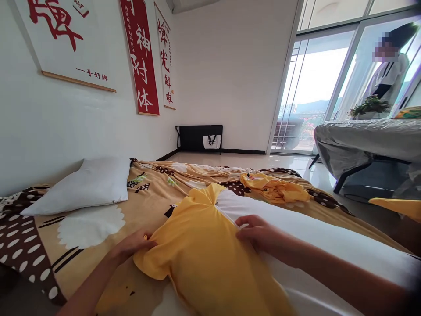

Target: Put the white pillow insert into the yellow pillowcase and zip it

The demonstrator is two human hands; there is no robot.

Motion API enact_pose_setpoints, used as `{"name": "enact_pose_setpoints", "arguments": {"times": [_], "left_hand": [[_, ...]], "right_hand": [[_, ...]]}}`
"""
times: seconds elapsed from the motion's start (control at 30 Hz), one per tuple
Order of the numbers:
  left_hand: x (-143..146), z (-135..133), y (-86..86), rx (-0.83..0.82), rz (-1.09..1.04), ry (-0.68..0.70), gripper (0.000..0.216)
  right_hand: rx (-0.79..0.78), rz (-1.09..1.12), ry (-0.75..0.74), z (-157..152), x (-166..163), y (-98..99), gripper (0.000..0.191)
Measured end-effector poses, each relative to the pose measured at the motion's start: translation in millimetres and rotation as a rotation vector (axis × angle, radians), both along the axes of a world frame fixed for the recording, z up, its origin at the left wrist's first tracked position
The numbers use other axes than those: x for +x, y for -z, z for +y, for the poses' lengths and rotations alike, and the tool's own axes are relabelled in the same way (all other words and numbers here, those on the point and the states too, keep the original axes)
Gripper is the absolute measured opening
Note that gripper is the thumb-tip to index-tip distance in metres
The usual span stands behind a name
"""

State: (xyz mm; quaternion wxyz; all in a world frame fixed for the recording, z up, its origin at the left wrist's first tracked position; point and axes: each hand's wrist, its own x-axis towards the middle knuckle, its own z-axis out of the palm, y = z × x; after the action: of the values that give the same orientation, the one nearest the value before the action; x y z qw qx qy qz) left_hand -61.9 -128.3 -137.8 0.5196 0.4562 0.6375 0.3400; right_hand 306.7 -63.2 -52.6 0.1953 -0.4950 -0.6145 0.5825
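A yellow pillowcase [204,245] lies partly over a long white pillow [312,232], which stretches off to the right. My left hand [136,243] pinches the left edge of the yellow fabric between thumb and fingers. On the other side, my right hand [255,230] grips the pillowcase along its open edge, where the yellow cloth meets the white pillow. The fabric is bunched at its far corner. Both the pillow and the case rest on a patterned tan and brown blanket [148,193].
A white pillow [101,182] lies at the left, and crumpled yellow cloth [276,188] at the back right. A plastic-covered table [368,131] stands to the right. Behind it a person [388,70] is near the glass doors. A black folded frame [194,138] leans on the far wall.
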Motion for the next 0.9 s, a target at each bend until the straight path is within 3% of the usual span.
{"name": "enact_pose_setpoints", "arguments": {"times": [0.13,0.23,0.3,0.43,0.53,0.6,0.7,0.77,0.83,0.9], "left_hand": [[15,-1,-7.7,0.137,-0.308,-0.148,0.039],[19,0,-4.5,0.247,-0.423,-0.333,0.036],[17,0,3.3,0.281,-0.441,-0.382,0.035],[5,-6,16.8,0.237,-0.400,-0.289,0.032],[-4,-19,14.4,0.159,-0.345,-0.210,0.033],[-5,-29,9.9,0.145,-0.408,-0.250,0.032],[8,-40,11.7,0.222,-0.592,-0.487,0.032],[26,-41,22.1,0.298,-0.677,-0.646,0.030],[46,-37,36.5,0.331,-0.708,-0.741,0.031],[62,-32,48.2,0.308,-0.649,-0.734,0.033]], "right_hand": [[0.128,-0.180,-0.028,20,-24,-3.3,0.030],[0.243,-0.179,0.107,34,-10,-7.7,0.032],[0.258,-0.159,0.146,41,9,-8.4,0.032],[0.170,-0.163,-0.047,41,34,-4.1,0.032],[0.183,-0.217,-0.152,33,29,-4.0,0.027],[0.359,-0.363,-0.168,26,16,-7.6,0.024],[0.995,-0.538,-0.189,13,-16,-15.6,0.025],[1.311,-0.566,-0.366,5,-47,-20.4,0.021],[1.420,-0.592,-0.650,-1,-81,-23.8,0.020],[1.469,-0.645,-0.872,-4,-116,-25.8,0.018]]}}
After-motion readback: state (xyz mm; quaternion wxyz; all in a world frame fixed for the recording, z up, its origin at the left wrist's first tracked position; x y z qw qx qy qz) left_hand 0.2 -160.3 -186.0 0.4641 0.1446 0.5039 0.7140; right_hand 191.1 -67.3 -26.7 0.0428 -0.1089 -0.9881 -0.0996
